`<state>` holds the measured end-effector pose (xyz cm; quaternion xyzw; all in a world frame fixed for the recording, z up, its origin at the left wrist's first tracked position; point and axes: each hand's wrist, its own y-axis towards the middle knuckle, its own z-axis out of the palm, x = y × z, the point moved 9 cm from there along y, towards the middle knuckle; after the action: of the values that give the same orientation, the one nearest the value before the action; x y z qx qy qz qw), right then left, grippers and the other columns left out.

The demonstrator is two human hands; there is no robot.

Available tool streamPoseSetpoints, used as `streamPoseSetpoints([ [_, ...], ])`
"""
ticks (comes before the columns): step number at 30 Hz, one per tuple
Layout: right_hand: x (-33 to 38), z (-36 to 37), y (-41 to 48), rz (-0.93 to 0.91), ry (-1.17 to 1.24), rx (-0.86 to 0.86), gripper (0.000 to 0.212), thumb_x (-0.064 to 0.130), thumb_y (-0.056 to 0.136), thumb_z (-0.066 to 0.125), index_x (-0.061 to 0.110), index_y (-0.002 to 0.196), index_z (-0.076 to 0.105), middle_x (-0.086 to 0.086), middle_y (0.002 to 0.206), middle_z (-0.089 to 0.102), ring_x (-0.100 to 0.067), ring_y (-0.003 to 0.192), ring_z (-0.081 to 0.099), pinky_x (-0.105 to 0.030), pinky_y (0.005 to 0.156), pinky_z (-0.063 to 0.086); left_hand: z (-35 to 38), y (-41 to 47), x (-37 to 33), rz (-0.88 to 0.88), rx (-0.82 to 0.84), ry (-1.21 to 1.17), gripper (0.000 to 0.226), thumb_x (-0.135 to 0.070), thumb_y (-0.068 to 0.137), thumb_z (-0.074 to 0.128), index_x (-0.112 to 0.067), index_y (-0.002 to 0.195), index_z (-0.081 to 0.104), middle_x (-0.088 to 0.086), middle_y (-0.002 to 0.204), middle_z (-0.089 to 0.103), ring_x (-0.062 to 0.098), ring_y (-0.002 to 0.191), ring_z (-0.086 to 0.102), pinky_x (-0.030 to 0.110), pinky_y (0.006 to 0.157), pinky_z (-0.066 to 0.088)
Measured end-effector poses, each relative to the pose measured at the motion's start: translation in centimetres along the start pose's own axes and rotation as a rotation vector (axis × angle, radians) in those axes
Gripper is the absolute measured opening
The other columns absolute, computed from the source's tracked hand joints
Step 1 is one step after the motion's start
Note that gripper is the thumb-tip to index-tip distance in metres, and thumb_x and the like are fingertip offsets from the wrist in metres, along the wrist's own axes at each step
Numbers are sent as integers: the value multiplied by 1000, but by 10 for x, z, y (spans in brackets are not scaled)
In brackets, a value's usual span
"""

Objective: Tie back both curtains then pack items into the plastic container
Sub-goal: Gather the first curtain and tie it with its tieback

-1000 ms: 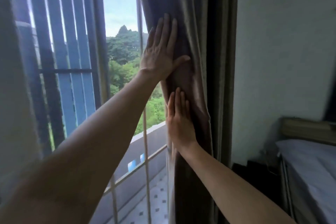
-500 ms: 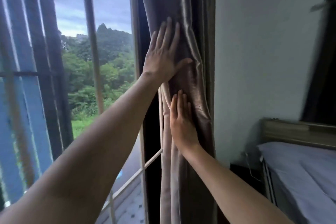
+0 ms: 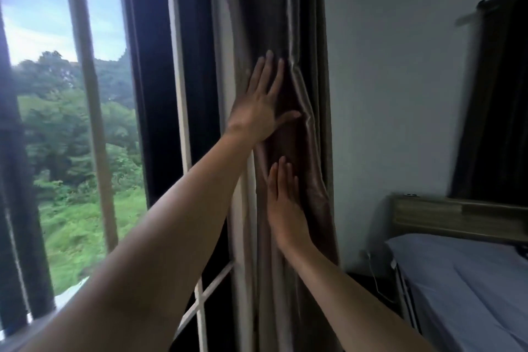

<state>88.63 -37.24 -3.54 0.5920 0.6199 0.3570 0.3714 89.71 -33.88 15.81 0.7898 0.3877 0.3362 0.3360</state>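
A brown satin curtain (image 3: pixel 288 17) hangs gathered in folds at the right end of the window, against the wall corner. My left hand (image 3: pixel 258 103) lies flat on it at chest height, fingers spread and pointing up. Just below, my right hand (image 3: pixel 283 208) presses flat on the same bunch, fingers together. Neither hand grips the cloth. No tie-back and no plastic container are in view.
The window (image 3: pixel 85 123) with its pale bars and dark frame fills the left, trees beyond. A white wall (image 3: pixel 394 94) stands right of the curtain. A bed (image 3: pixel 463 280) with wooden headboard sits at the lower right, a dark nightstand and a white cable beside it.
Both hands have pushed the curtain bunch rightward toward the wall corner, uncovering more window. The view has swung right, showing more of the bed.
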Motion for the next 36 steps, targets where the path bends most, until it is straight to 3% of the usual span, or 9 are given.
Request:
streamPoseSetpoints([
  [5, -21, 26, 18, 51, -43, 45, 69, 8, 95, 36, -12, 147, -5, -36, 153, -8, -46, 144, -1, -49, 119, 10, 32, 24, -2, -10, 30, -8, 101, -71, 87, 39, -15, 152, -14, 10, 159, -20, 23, 147, -17, 42, 121, -4],
  [9, -19, 37, 18, 10, -35, 101, 61, 1, 96, 22, -12, 147, -9, -35, 154, -11, -46, 145, 0, -48, 118, 5, 48, 33, 0, -14, 89, -12, 103, -68, 86, 45, -16, 152, -15, 10, 159, -22, 24, 147, -17, 41, 121, -5],
  [12, -19, 41, 15, 7, -49, 114, 58, -2, 90, 3, -13, 146, -12, -35, 154, -11, -46, 145, 1, -47, 120, 13, 51, 33, 1, -30, 129, -7, 105, -66, 86, 49, -16, 151, -17, 10, 158, -25, 25, 147, -18, 42, 121, -5],
  [18, -10, 31, 5, -40, 28, 178, 72, -6, 85, 22, -8, 147, -16, -28, 155, -20, -40, 146, -9, -45, 121, 6, 36, 22, 2, -49, 181, 64, 104, -60, 87, 53, -17, 151, -16, 11, 157, -25, 26, 147, -15, 44, 121, 2],
  [22, -5, 20, -5, -72, 53, 183, 80, -9, 88, 42, -6, 148, -10, -26, 157, -15, -37, 147, -6, -43, 120, 6, 11, 3, 0, -24, 98, 31, 94, -39, 90, 61, -16, 154, -5, 10, 161, -13, 26, 149, -6, 41, 119, 10],
  [25, 6, 10, -15, -77, 147, 217, 77, -6, 91, 42, -1, 151, -5, -21, 159, -11, -33, 148, -5, -39, 121, 7, -7, -20, -2, 10, 24, 11, 86, -23, 90, 57, -14, 154, 1, 13, 161, -5, 28, 149, -3, 41, 120, 8],
  [28, 19, -2, -25, -70, 285, 305, 80, -4, 91, 41, 4, 152, -10, -11, 159, -21, -24, 148, -14, -30, 120, 11, -22, -41, -2, 22, 10, 17, 81, -14, 89, 51, -12, 154, 4, 15, 161, -2, 28, 149, -2, 39, 121, 7],
  [31, 31, -16, -32, -43, 341, 406, 80, 8, 94, 44, 8, 153, -10, -4, 158, -26, -17, 148, -14, -27, 117, 21, -38, -61, -2, 7, 34, -54, 76, -9, 90, 46, -16, 154, 6, 12, 161, 0, 25, 149, -3, 37, 121, 4],
  [36, 53, -48, -53, -43, 393, 465, 84, 29, 94, 51, 11, 154, -5, 1, 160, -23, -16, 149, -4, -31, 118, 22, -72, -102, 1, -24, 10, -164, 68, -8, 94, 43, -15, 154, 11, 13, 161, 4, 26, 149, 0, 38, 121, 4],
])
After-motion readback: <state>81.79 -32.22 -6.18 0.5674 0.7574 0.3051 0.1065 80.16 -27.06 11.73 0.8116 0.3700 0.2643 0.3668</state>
